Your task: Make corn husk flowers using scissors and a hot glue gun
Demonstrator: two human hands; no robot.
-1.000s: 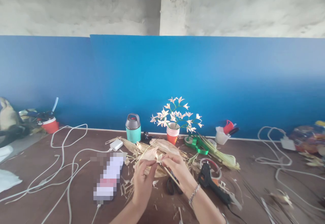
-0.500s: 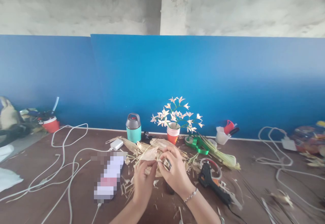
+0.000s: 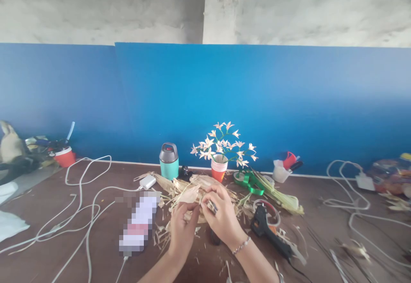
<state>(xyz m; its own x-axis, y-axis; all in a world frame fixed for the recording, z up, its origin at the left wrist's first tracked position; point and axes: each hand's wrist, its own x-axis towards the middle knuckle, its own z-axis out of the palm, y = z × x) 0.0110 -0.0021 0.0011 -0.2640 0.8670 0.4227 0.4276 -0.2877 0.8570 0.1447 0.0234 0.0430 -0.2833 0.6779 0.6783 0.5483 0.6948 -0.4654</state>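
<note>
My left hand (image 3: 183,227) and my right hand (image 3: 222,216) meet over a heap of dry corn husks (image 3: 188,194) in the middle of the table. Both are pinched closed, thumb against fingers, with their tips almost touching. Whatever sits between the fingertips is too small and too covered to name. Just behind them, white and pale pink flowers (image 3: 221,146) on green stems stand in a stack of paper cups (image 3: 218,174). Part of a dark object (image 3: 214,236) shows beneath my right hand.
Right of my hands lie a black glue gun (image 3: 268,231), a tape roll (image 3: 272,218), green ribbon (image 3: 252,183) and a bundle of pale stalks (image 3: 279,195). On the left are a phone (image 3: 139,223), a white charger (image 3: 147,183), white cables (image 3: 86,214) and a teal flask (image 3: 169,168).
My right hand's fingers have shifted slightly at the pinch, and its fingertips sit a little closer together. My left hand is almost unmoved.
</note>
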